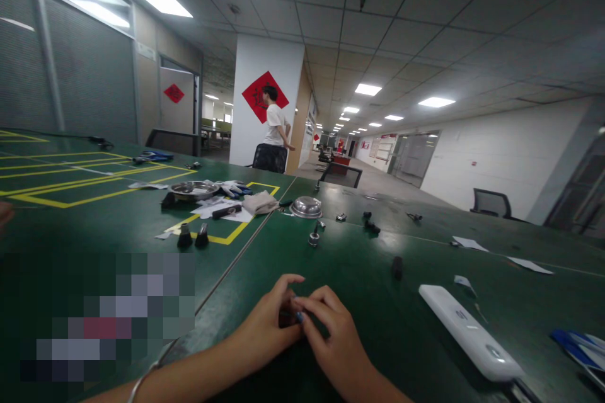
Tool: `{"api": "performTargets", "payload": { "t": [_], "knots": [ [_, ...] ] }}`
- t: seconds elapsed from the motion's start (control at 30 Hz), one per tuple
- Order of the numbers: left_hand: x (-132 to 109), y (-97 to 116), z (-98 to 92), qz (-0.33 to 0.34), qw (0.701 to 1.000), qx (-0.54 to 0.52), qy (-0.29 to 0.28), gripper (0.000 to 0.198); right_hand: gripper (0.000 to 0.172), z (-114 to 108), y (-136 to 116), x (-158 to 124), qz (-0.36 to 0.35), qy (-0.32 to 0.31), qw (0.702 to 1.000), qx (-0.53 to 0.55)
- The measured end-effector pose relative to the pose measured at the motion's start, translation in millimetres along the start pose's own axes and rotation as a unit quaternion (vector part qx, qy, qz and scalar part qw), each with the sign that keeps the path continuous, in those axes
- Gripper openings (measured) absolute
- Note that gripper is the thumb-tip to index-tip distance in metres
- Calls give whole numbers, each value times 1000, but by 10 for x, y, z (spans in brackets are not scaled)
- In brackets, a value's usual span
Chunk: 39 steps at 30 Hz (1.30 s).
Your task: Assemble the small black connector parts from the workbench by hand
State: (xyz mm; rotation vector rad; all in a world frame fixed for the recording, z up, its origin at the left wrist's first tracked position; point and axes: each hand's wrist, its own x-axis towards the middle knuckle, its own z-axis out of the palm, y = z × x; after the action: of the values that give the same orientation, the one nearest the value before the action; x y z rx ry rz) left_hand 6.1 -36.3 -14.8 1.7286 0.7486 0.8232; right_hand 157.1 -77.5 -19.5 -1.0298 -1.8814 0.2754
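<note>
My left hand (276, 315) and my right hand (334, 322) meet over the green table, fingertips touching. The left fingers curl, with the index finger arched above the others. On the right hand, thumb and fingers pinch together against the left fingertips. Whatever small thing may be between them is hidden. Just beyond my hands stands a small metal fitting (314, 237), and behind it a shiny round metal dish (306, 206) lies on the table. A black cylindrical piece (397, 267) is to the right of my hands.
A long white device (467, 330) lies at right, near a blue-and-white object (579, 352). Two black-based pieces (193, 236), a metal bowl (193, 189), gloves (234, 188) and a cloth (259, 203) lie left. Another person (275, 123) stands beyond the table (368, 365).
</note>
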Motion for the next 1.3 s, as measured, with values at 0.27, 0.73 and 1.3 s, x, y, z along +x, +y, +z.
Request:
{"api": "performTargets", "payload": {
  "t": [0.27, 0.73, 1.3],
  "knots": [
    [23, -5, -11, -5, 1000, 12, 0, 53, 36, -20, -26, 3, -33, -4, 999, 17],
    [36, -72, -19, -3, 999, 36, -6, 52, 31, -12, -20, 8, -18, 3, 1000, 19],
    [47, 212, -118, 50, 965, 251, -61, 77, 43, 36, 52, -92, 41, 93, 995, 7]
  ]
}}
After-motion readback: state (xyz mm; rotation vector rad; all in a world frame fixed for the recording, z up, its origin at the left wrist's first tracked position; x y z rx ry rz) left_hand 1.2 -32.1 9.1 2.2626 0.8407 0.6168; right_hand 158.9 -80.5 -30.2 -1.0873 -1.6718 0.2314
